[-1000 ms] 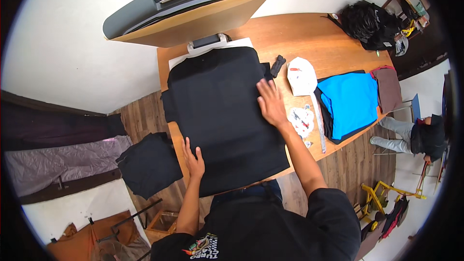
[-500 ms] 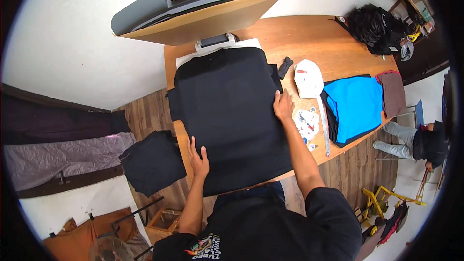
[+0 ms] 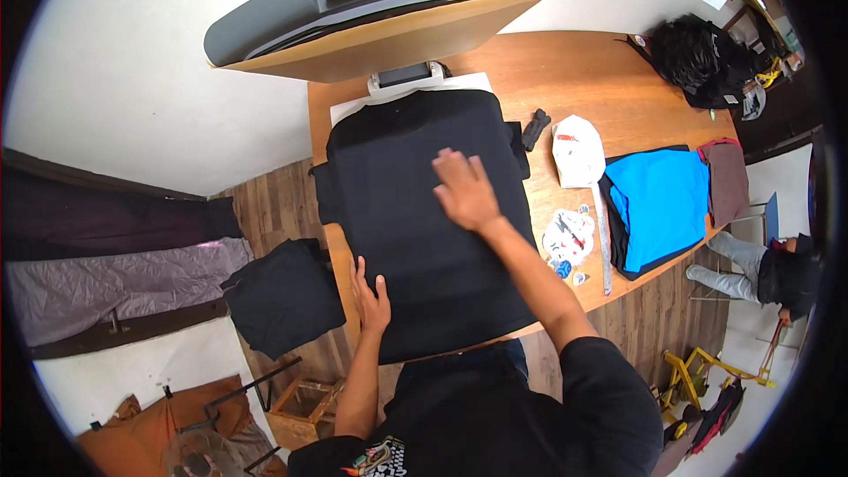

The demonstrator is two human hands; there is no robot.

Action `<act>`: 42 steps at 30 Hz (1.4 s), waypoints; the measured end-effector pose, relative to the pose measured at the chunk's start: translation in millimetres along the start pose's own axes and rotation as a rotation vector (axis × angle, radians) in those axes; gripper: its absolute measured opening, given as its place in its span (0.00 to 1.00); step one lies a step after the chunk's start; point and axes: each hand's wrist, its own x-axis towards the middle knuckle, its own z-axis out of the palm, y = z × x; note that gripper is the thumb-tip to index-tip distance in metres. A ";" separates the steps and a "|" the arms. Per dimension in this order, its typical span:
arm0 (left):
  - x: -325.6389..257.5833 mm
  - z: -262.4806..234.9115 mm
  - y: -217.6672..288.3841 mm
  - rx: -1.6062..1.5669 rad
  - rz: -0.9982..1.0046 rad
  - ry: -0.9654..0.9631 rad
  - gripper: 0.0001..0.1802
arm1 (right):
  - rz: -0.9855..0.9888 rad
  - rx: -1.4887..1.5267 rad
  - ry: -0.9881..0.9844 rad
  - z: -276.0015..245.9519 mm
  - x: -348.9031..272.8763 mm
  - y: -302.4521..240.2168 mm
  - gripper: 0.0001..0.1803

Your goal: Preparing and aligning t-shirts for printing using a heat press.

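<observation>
A black T-shirt (image 3: 424, 256) lies spread over the lower plate of a heat press, its sleeves sticking out at both sides. My right hand (image 3: 466, 191) rests palm down on the upper middle of the shirt, fingers stretched and slightly blurred. My left hand (image 3: 369, 294) touches the shirt's left edge with its fingers apart. Neither hand grips anything. Beyond the shirt, the press's grey upper plate (image 3: 265, 35) is raised, its brown underside facing the shirt. A strip of the white lower base (image 3: 473, 81) shows past the collar.
Right of the shirt, the wooden table (image 3: 565, 62) bears a dark bundle (image 3: 535, 128), a white bag (image 3: 579, 155), cut-out stickers (image 3: 565, 238), a ruler (image 3: 604, 247) and folded blue cloth (image 3: 658, 208). Black clothes (image 3: 283, 296) are piled at the left. Another person (image 3: 782, 278) sits far right.
My right hand has moved left from the shirt's right edge onto its upper middle. My left hand stays at the left edge. The whole view has shifted slightly.
</observation>
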 end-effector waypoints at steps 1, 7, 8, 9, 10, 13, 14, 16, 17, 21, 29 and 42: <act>0.2 0.6 -0.4 0.012 0.003 0.006 0.34 | 0.169 -0.119 -0.012 -3.3 -2.5 21.7 0.32; 5.0 -6.3 15.9 -0.034 -0.030 0.011 0.33 | 0.597 0.151 0.314 -24.9 -7.1 80.2 0.31; 7.4 -9.3 23.3 -0.030 -0.101 -0.046 0.33 | 0.482 0.209 0.375 -28.0 -5.3 77.8 0.31; 10.0 -13.4 32.3 -0.063 -0.055 0.022 0.33 | 0.478 0.214 0.379 -29.4 -5.6 70.8 0.30; 16.3 -14.9 43.1 -0.013 -0.054 0.008 0.32 | 0.387 0.165 0.362 -29.3 -8.4 60.0 0.30; 58.9 6.7 81.0 0.148 0.248 -0.008 0.32 | 0.273 0.063 0.169 -24.9 -19.1 29.0 0.29; 79.1 23.3 95.9 0.101 0.328 -0.076 0.32 | 0.250 0.039 0.118 -22.3 -23.3 20.3 0.29; 116.9 55.2 122.2 0.179 0.544 -0.202 0.32 | 0.187 0.072 0.126 -18.0 -28.7 9.9 0.30; 131.0 66.4 129.9 0.175 0.580 -0.273 0.32 | 0.220 0.012 0.051 -16.6 -30.1 8.0 0.29; 173.2 67.8 105.8 0.360 0.559 -0.342 0.33 | 0.167 0.052 0.127 -14.7 -29.5 6.9 0.30; 235.6 -26.5 -4.2 0.085 -0.040 0.186 0.29 | 0.247 0.006 0.051 -15.5 -28.6 5.9 0.30; 265.0 -1.3 18.7 0.334 0.182 -0.142 0.33 | 0.235 0.034 0.095 -11.7 -29.9 6.3 0.29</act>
